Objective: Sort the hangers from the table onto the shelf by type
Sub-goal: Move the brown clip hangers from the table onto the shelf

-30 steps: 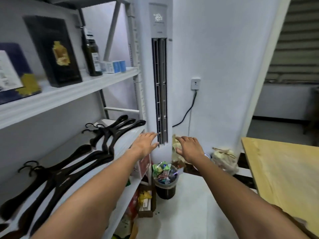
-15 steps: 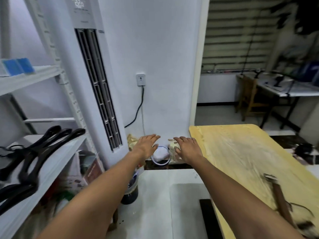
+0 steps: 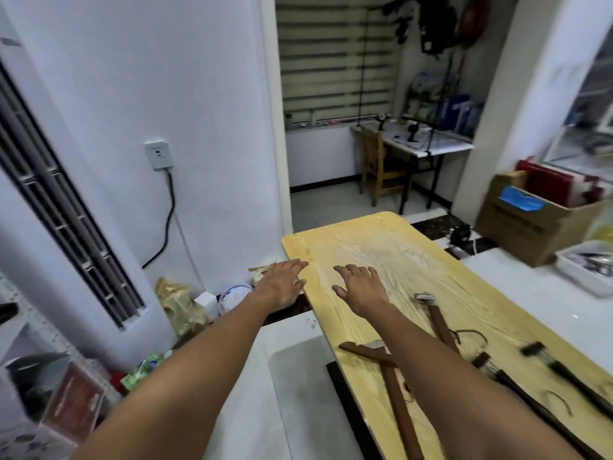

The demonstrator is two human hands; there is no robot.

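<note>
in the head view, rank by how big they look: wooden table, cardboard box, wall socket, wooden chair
1. wooden table, by far the largest
2. cardboard box
3. wooden chair, though it stands farther off, so it may only look smaller than the box
4. wall socket, smallest

View has swung right — shelf with the black hangers gone from frame, table [image 3: 414, 247] now centre. Both hands empty throughout; left hand [image 3: 282, 283] now at the table's far-left corner, right hand [image 3: 361, 287] over its top. Brown wooden hangers [image 3: 394, 390] and dark clip hangers [image 3: 560, 366] newly visible — near end, right side.
</note>
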